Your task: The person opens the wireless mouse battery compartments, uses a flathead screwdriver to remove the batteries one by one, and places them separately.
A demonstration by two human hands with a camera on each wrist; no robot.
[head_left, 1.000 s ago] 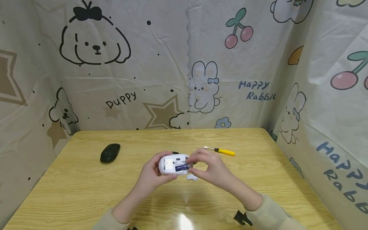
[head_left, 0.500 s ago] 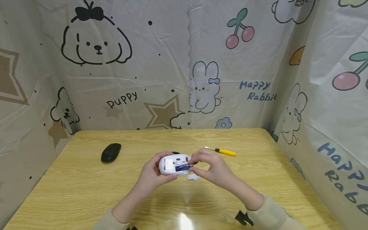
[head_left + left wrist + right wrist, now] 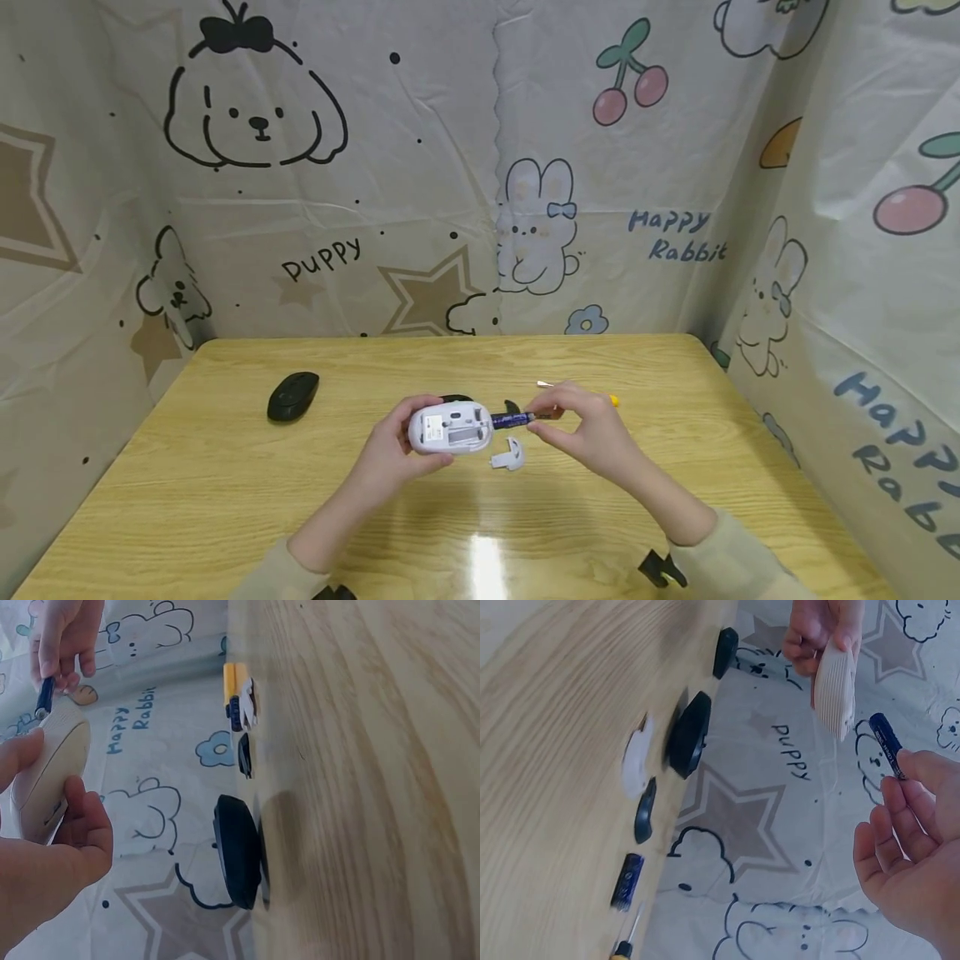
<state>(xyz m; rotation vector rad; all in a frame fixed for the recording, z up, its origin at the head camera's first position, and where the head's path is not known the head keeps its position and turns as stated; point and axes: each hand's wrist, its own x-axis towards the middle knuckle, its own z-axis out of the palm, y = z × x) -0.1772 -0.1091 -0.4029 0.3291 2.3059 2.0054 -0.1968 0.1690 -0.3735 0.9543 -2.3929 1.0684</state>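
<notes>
Held in my left hand [image 3: 393, 446] is a white computer mouse [image 3: 442, 435], tipped so its underside faces the head camera. Its battery compartment [image 3: 467, 435] is uncovered and no battery lies in it. My right hand [image 3: 592, 429] pinches a dark blue battery [image 3: 512, 421] by one end between thumb and fingertips. In the right wrist view, a gap separates this battery [image 3: 886, 741] from the mouse [image 3: 835, 694]. On the table below lies a small white battery cover [image 3: 513, 457]. The left wrist view shows the left fingers wrapped around the mouse's sides [image 3: 52, 772].
A black mouse [image 3: 293, 397] sits at the left of the table [image 3: 225, 492]. Another black mouse [image 3: 690, 736], a small curved black piece [image 3: 645, 812], a second blue battery [image 3: 627, 881] and a yellow-handled screwdriver [image 3: 614, 401] lie beyond the hands. Printed cloth [image 3: 420, 167] hangs around the table.
The battery has come out of the white mouse's compartment. My right hand has drawn it to the right, away from the mouse. My left hand keeps its hold, almost in place.
</notes>
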